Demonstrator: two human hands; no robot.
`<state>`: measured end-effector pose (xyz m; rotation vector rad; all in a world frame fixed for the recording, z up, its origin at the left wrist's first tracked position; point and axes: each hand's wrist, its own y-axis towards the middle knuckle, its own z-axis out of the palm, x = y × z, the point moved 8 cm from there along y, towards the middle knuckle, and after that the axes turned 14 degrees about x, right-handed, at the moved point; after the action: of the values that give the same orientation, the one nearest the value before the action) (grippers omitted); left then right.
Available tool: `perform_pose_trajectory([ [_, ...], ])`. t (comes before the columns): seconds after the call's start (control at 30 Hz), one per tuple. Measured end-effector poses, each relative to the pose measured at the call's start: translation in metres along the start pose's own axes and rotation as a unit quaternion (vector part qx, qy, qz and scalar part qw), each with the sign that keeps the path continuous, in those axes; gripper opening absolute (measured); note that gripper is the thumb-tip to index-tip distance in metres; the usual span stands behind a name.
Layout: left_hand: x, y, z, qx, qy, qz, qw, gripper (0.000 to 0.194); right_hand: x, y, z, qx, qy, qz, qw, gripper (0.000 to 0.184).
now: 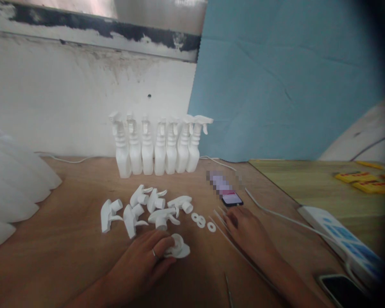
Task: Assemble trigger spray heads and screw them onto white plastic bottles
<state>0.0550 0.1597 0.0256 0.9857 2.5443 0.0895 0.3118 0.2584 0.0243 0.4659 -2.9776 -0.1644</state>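
Observation:
My left hand [147, 256] is closed around a white spray trigger head [179, 247], whose round collar faces up. My right hand [245, 229] is lowered to the table with its fingers curled on thin white tubes [220, 217]. One longer tube runs back beneath my right forearm. Between the hands lie several small white ring washers [211, 227], some overlapping. Beyond my left hand, several loose trigger heads [162, 217] rest on their sides in a cluster.
White spray bottles [160, 158] with trigger heads stand in a row by the wall. White bottles [13, 184] are stacked at left. A phone [232, 198], a power strip [336, 235], a white cable [276, 212], another dark-screened device [343, 291] and yellow packets [359, 179] lie toward the right.

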Motion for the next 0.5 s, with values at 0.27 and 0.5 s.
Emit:
perform_pose_trajectory([
  [0.27,0.007,-0.005,0.008,0.011,-0.022,-0.019,1.0,0.048,0.001,0.004,-0.001,0.0,0.016,-0.004,1.0,0.017],
  [0.5,0.01,-0.003,0.007,0.02,-0.044,-0.04,0.998,0.053,-0.01,0.001,-0.017,-0.039,0.076,0.03,0.996,0.023],
])
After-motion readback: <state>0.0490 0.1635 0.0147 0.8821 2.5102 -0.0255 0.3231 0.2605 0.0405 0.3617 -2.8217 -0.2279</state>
